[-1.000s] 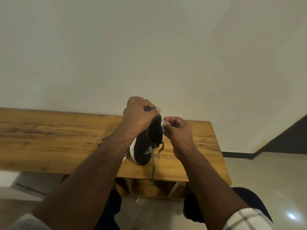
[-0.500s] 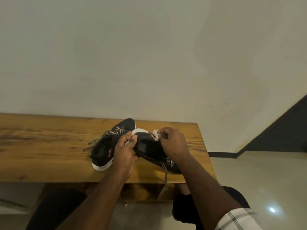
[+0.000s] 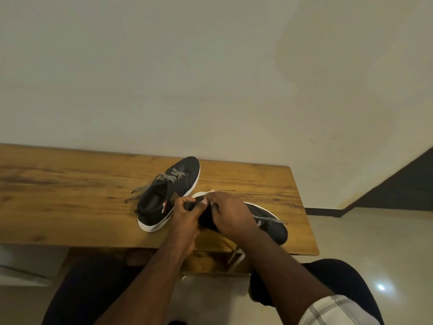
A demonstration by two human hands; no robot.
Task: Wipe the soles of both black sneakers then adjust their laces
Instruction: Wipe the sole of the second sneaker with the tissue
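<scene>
Black sneakers, two of them, both on the wooden table (image 3: 70, 207). Landmark is the far sneaker (image 3: 168, 195): it stands upright on its white sole, toe pointing away toward the wall (image 3: 210, 78), heel toward the person, red and white mark on its side. Its black and white laces (image 3: 150, 187) are loose, ends trailing onto the table on its left side.

The near sneaker (image 3: 269, 227) lies just right of the far sneaker and nearer the table's front edge, toe pointing right, white sole edge showing along its far side. One speckled lace (image 3: 269, 219) runs across its upper toward the toe.

Left hand (image 3: 185, 216) sits just right of the far sneaker's heel, fingers curled around the near sneaker's collar or heel part, thumb up against the black fabric. Right hand (image 3: 228, 213) is right of that, laid over the near sneaker's opening, fingers bent and pinching at something by the collar; a small pale bit (image 3: 212, 191) shows past the fingertips, cannot tell what it is. The two hands touch or nearly touch over the shoe.

Dark trousers (image 3: 339, 277) and a checked sleeve (image 3: 332, 310) below the table's front edge. Pale tiled floor (image 3: 375, 242) to the right of the table.
</scene>
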